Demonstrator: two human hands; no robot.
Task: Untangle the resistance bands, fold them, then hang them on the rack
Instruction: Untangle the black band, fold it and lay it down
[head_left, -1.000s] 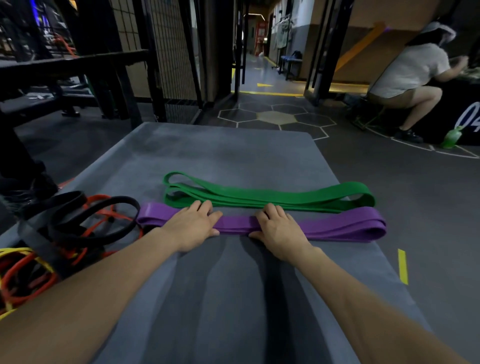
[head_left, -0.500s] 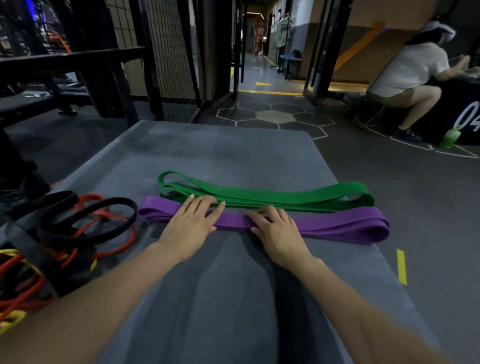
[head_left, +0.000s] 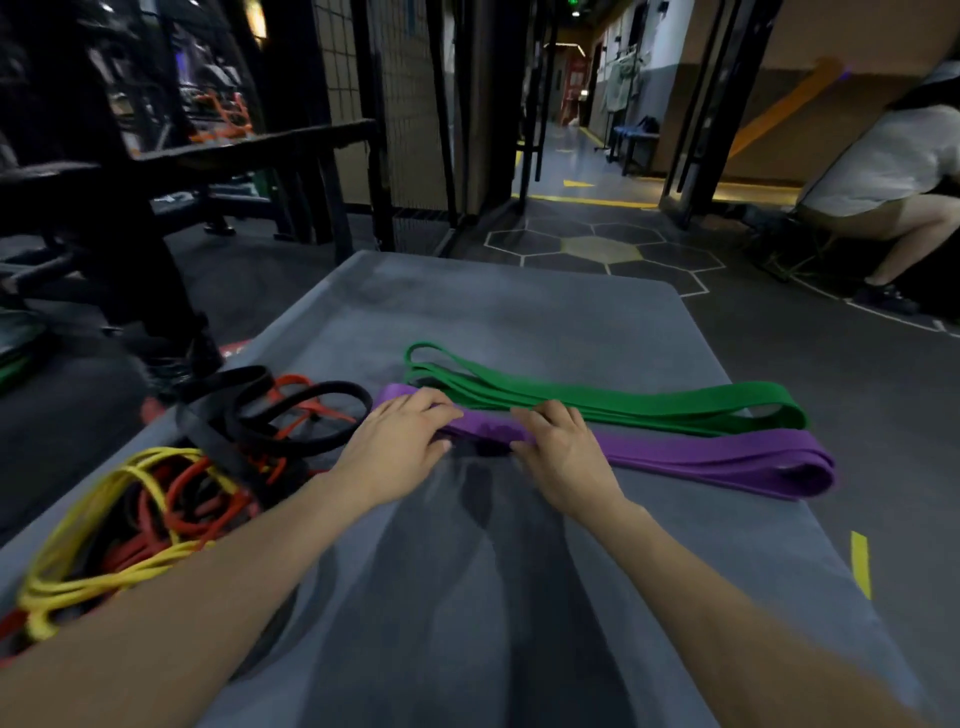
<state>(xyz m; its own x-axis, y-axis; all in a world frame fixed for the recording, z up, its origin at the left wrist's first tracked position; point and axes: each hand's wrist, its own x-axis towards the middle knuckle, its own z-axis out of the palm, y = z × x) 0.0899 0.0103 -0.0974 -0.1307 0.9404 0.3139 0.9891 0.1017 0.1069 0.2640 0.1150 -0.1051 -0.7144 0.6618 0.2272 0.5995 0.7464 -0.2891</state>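
The purple band (head_left: 717, 457) was laid folded flat on the grey worktop (head_left: 519, 312), just beside the folded green band (head_left: 623, 397). It was gripped near its left end by the left hand (head_left: 400, 441) and right hand (head_left: 561, 447), fingers curled over it, probably for lifting.

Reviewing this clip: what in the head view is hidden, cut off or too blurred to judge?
- Purple band: the stretch under the left hand and right hand is covered, so the grip is unclear.
- Tangled bands: the left forearm and the frame's left edge hide part of the pile; how many there are cannot be told.
- Rack for hanging: not identifiable; the background is dark and blurred.
- Green band: layer count is unclear.
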